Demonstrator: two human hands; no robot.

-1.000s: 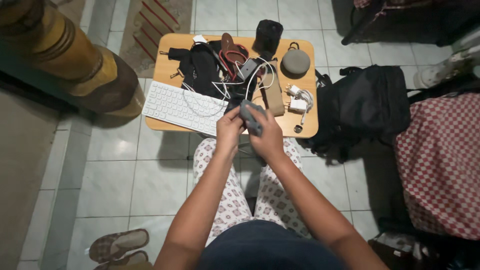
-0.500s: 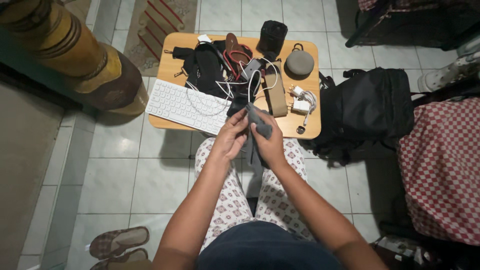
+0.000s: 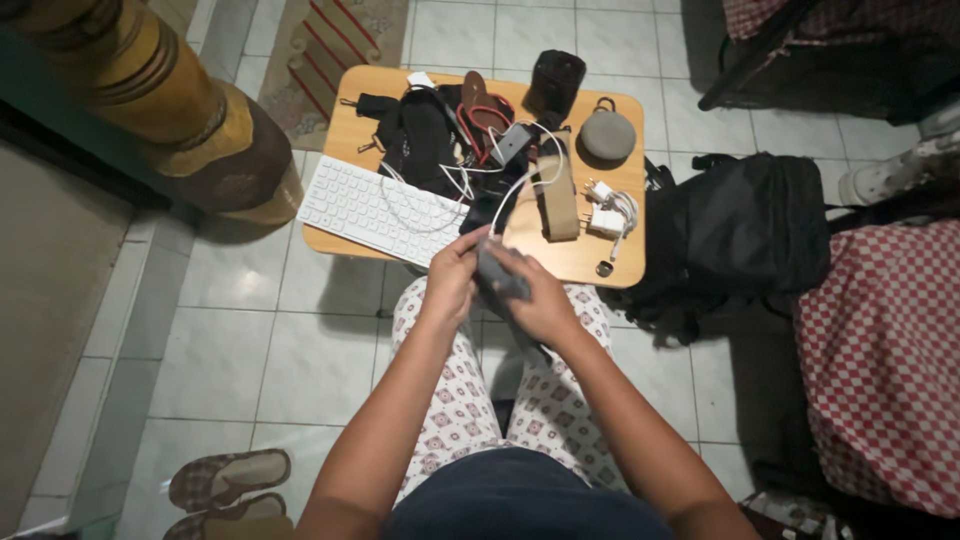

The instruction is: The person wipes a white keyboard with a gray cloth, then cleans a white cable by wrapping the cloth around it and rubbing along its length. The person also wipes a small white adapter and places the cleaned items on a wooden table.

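Just near the wooden surface (image 3: 560,262), above your patterned lap, both your hands meet around a dark grey strap (image 3: 500,275). Your left hand (image 3: 452,285) pinches its left side with curled fingers; your right hand (image 3: 540,305) is closed under its right end. A white keyboard (image 3: 375,212) lies farther left on the surface.

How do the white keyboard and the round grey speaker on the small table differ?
The keyboard is white, flat and rectangular, angled at the wooden table's left front; the speaker is grey, round and domed, near the right rear. A white cable crosses the keyboard; the speaker lies bare. Neither hand touches them.
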